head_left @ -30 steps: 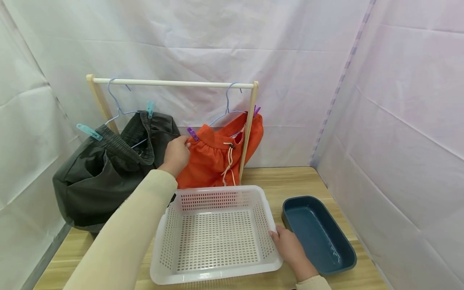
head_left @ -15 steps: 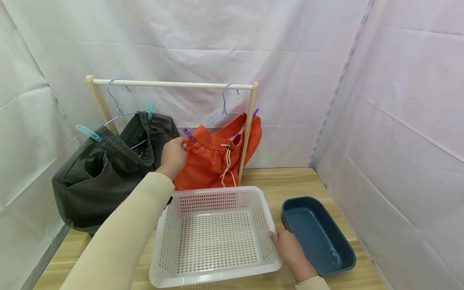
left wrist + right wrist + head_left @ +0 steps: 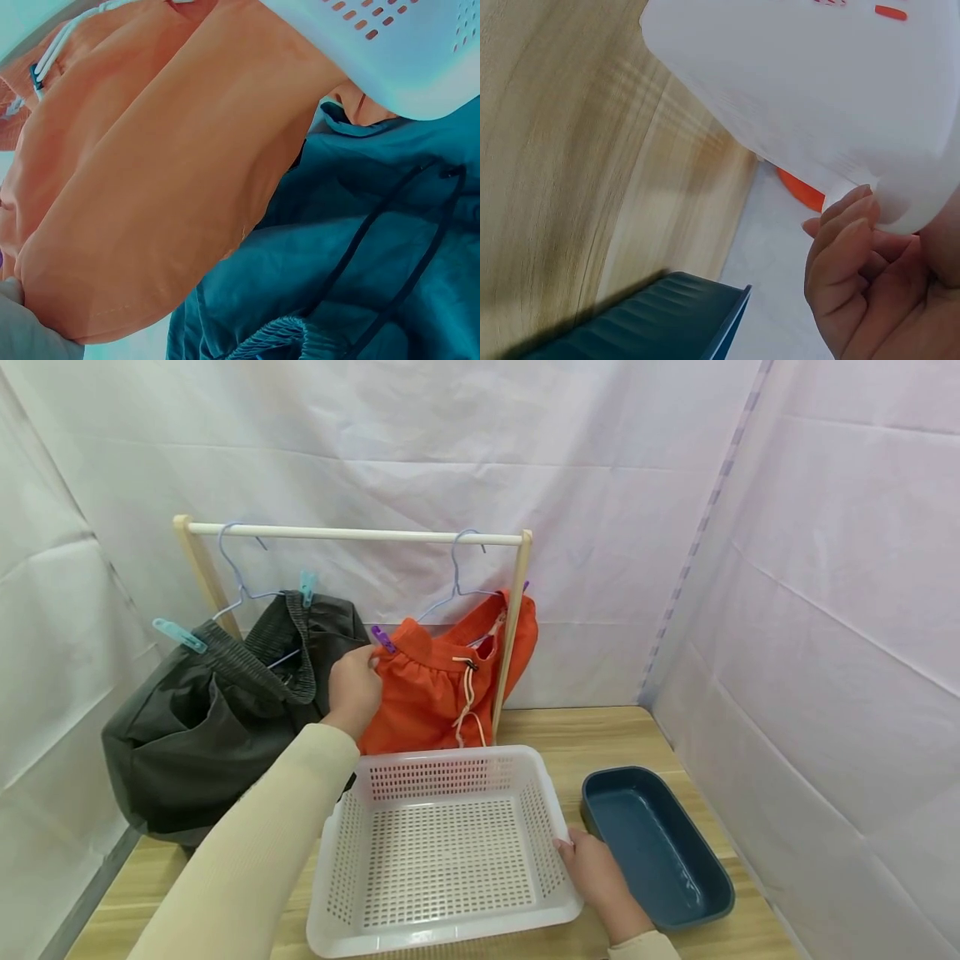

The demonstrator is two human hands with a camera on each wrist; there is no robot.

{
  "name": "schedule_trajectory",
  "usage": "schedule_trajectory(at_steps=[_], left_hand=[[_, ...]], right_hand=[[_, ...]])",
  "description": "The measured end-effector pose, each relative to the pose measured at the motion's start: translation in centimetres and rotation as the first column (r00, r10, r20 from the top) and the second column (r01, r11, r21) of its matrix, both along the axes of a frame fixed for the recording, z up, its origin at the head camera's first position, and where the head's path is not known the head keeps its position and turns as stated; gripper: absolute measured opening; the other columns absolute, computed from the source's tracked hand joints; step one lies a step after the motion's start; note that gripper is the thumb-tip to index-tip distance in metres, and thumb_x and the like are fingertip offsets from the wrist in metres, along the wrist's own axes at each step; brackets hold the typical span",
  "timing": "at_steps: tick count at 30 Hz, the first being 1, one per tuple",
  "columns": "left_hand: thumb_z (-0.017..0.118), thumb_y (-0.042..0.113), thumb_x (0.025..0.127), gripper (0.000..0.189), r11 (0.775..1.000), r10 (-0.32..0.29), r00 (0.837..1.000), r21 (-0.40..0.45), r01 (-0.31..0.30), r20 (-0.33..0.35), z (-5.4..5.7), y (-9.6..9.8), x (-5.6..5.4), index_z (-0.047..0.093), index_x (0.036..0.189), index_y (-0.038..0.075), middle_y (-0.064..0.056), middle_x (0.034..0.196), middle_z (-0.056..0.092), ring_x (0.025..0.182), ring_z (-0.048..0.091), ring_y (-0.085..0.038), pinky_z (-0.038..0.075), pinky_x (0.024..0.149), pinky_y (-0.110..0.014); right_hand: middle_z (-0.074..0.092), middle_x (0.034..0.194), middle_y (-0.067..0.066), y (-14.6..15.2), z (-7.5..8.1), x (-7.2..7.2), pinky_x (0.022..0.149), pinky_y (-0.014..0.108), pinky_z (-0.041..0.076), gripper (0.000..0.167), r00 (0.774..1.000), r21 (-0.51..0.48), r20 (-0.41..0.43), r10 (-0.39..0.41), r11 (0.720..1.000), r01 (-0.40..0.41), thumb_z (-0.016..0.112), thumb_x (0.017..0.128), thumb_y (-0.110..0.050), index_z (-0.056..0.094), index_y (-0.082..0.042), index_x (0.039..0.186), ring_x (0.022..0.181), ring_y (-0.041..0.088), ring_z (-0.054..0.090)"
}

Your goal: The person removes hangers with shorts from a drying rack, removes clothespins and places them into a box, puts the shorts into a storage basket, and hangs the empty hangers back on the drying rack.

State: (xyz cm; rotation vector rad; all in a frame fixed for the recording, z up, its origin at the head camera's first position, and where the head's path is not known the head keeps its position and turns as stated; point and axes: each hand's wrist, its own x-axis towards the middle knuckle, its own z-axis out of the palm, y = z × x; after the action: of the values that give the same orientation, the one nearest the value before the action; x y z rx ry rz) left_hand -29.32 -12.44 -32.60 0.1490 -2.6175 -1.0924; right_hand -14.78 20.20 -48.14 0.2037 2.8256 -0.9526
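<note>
My left hand (image 3: 354, 689) pinches the waistband edge of the orange shorts (image 3: 427, 693), just below a purple clothespin (image 3: 382, 638). The shorts hang from a blue wire hanger (image 3: 455, 578) hooked on the rack's white rail. A pale drawstring hangs from the waistband. In the left wrist view only part of this hand (image 3: 26, 326) shows, at the lower left edge beside the orange cloth (image 3: 172, 165). My right hand (image 3: 596, 872) grips the right rim of the white perforated basket (image 3: 442, 933); its curled fingers show under the rim in the right wrist view.
A dark grey garment (image 3: 202, 752) hangs at the left of the rack (image 3: 352, 533), held by light-blue clothespins (image 3: 180, 635). On the wooden table (image 3: 585, 731), a dark blue tray (image 3: 712, 906) stands right of the basket. White cloth walls (image 3: 825, 610) surround the table.
The orange shorts and their hanger have slid a little left along the rail, with my left hand moving along. My right hand and the basket have hardly moved.
</note>
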Motion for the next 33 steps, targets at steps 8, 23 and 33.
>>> schedule_trajectory(at_steps=[8, 23, 33], left_hand=[[0.047, 0.008, 0.101, 0.032, 0.998, 0.052, 0.997, 0.041, -0.049, -0.063, -0.8, -0.2, 0.0, 0.058, 0.130, 0.001, -0.020, 0.126, 0.060, 0.113, 0.056, -0.036, 0.043, 0.103, -0.048], [0.046, 0.009, 0.101, 0.031, 0.983, 0.127, 0.987, 0.149, -0.112, -0.096, -1.9, -0.7, 0.2, 0.059, 0.129, 0.002, -0.018, 0.128, 0.059, 0.113, 0.055, -0.035, 0.043, 0.104, -0.047], [0.047, 0.007, 0.100, 0.027, 0.980, 0.139, 0.977, 0.163, -0.113, -0.161, -1.9, -0.6, 0.5, 0.062, 0.122, 0.001, -0.019, 0.121, 0.062, 0.109, 0.058, -0.035, 0.046, 0.099, -0.048]], right_hand=[[0.068, 0.095, 0.013, -0.1, 0.1, 0.0, 0.071, 0.043, 0.055, 0.041, 1.000, -0.011, 0.006, -0.006, 1.000, 0.006, 0.058, 0.096, -0.018, 0.055, 0.012, 0.125, 0.077, 0.017, 0.062], [0.068, 0.092, 0.011, -0.2, 0.0, 0.0, 0.069, 0.042, 0.056, 0.039, 1.000, -0.020, 0.017, -0.015, 1.000, 0.016, 0.059, 0.096, -0.018, 0.057, 0.010, 0.123, 0.075, 0.016, 0.063], [0.069, 0.098, 0.014, -0.2, 0.2, 0.0, 0.073, 0.045, 0.056, 0.040, 0.999, -0.005, 0.026, -0.025, 1.000, 0.025, 0.058, 0.096, -0.018, 0.057, 0.011, 0.124, 0.082, 0.019, 0.065]])
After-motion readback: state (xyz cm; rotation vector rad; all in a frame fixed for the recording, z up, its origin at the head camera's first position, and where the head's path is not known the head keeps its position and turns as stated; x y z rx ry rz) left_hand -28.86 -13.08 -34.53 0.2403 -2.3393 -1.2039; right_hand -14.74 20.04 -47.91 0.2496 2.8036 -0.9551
